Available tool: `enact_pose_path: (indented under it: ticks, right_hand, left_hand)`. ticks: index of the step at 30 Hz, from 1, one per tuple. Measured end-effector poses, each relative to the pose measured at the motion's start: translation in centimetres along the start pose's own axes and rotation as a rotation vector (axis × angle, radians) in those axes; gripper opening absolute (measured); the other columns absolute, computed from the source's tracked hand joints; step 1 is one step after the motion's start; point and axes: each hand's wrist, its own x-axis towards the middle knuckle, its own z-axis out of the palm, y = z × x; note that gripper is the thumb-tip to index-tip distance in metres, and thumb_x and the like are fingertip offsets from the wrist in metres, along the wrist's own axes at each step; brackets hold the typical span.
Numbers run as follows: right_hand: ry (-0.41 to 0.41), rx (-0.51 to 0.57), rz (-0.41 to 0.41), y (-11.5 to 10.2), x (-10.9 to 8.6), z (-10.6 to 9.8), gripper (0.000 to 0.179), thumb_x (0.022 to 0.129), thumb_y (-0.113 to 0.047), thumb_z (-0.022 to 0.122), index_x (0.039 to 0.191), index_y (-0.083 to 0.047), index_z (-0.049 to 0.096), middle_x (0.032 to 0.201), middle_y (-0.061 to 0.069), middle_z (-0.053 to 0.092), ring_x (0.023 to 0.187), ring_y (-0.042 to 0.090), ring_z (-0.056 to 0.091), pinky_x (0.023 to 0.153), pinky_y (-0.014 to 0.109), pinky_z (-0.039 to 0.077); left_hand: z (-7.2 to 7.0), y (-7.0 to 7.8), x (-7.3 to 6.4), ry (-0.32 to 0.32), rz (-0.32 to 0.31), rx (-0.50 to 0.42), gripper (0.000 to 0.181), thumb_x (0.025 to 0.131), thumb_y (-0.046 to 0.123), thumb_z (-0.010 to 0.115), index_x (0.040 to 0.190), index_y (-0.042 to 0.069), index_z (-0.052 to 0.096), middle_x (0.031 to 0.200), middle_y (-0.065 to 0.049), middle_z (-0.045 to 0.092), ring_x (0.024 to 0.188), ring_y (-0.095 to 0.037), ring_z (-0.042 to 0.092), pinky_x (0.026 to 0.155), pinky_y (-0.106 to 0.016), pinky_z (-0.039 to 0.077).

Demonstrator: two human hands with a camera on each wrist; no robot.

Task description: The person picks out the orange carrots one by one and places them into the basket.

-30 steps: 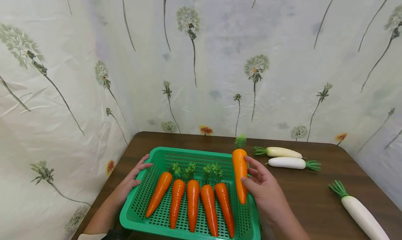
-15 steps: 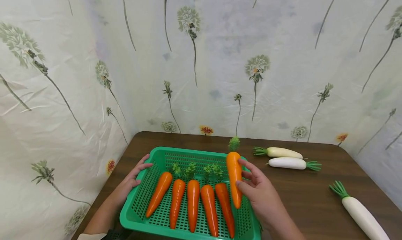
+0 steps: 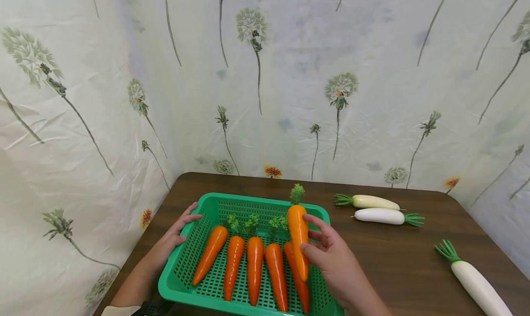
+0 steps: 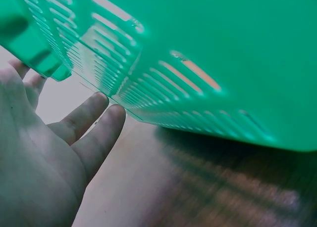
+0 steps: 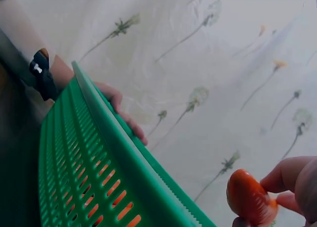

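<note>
A green plastic basket (image 3: 326,215) holds several orange carrots (image 3: 254,270) with green leafy tops, lying side by side. My right hand (image 3: 337,265) pinches another carrot (image 3: 299,238) between thumb and fingers. That carrot is raised over the right part of the basket, leafy end away from me, partly covering the rightmost carrot below. In the right wrist view the held carrot (image 5: 250,197) shows at the lower right. My left hand (image 3: 171,235) rests on the basket's left rim. The left wrist view shows its fingers (image 4: 101,138) fairly straight along the slotted outer wall.
Two white radishes (image 3: 374,201) with green stems lie at the back right of the dark wooden table (image 3: 397,256). Another white radish (image 3: 476,281) lies nearer the right edge. A dandelion-patterned curtain (image 3: 290,77) hangs behind and to the left.
My right hand has carried the carrot leftward and slightly nearer to me, from the basket's right side to over the rightmost carrot. The left hand and basket have stayed put.
</note>
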Motion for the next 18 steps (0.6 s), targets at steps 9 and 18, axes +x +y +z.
enact_pose_path:
  ticks: [9,18]
  right_hand:
    - [-0.002,-0.058,-0.010,0.22,-0.04,0.15,0.060,0.099,-0.006,0.066,0.153,-0.026,0.050,0.151,0.021,0.052,0.128,0.032,0.061,0.096,0.043,0.056]
    - [-0.009,-0.079,-0.005,0.44,-0.02,0.29,0.058,0.098,-0.006,0.068,0.151,-0.025,0.052,0.151,0.019,0.054,0.129,0.032,0.061,0.095,0.043,0.057]
  left_hand:
    - [0.14,0.04,0.22,-0.009,0.052,-0.018,0.051,0.103,0.002,0.030,0.151,-0.014,0.034,0.177,-0.003,0.005,0.154,0.007,0.012,0.113,-0.016,0.029]
    - [0.16,0.15,0.07,0.002,0.024,-0.012,0.051,0.104,0.004,0.031,0.151,-0.015,0.033,0.178,-0.006,0.003,0.153,0.010,0.011,0.111,-0.015,0.029]
